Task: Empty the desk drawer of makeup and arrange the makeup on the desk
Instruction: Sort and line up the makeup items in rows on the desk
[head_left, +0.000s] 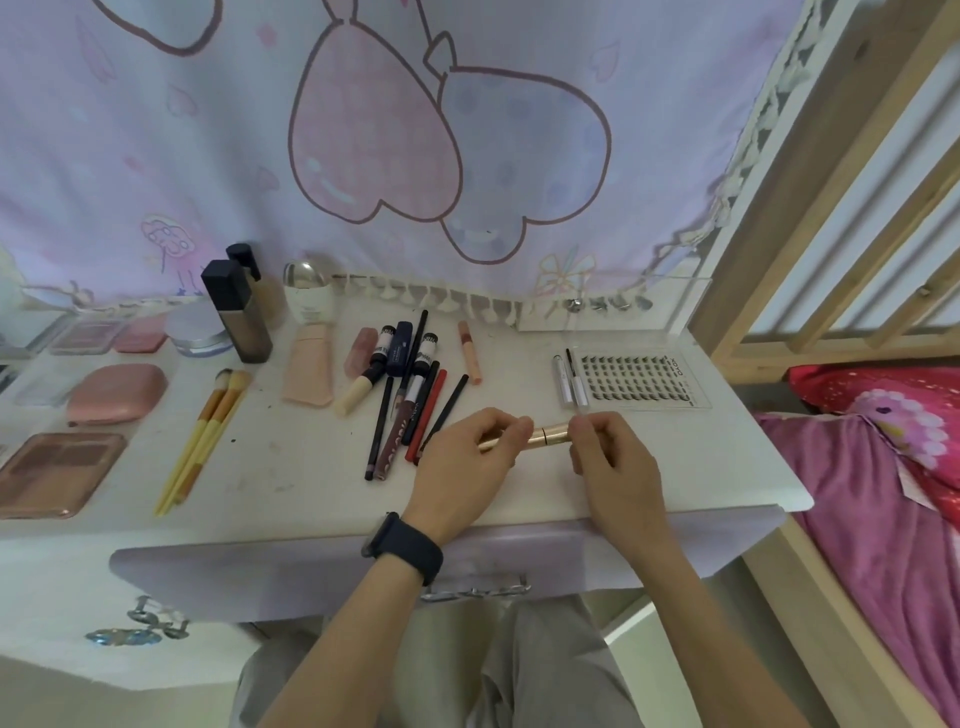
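White surface (519, 493) under pastel curtain (208, 156), bed frame (810, 208) past its right edge. Two dark-capped bottles (236, 322) at the back. Left hand (462, 460), right hand (610, 460) pinching one gold tube (550, 434).

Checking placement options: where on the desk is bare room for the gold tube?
Bare desk between the yellow brushes and the pencil cluster, and the right front corner nearer than the lash tray. Crowded: compacts at left, bottles at back.

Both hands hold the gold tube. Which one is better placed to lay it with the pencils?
Likely left. The left hand grips the gold tube at the end nearest the pencils, almost over their tips; the right hand pinches the far end, toward the lash tray.
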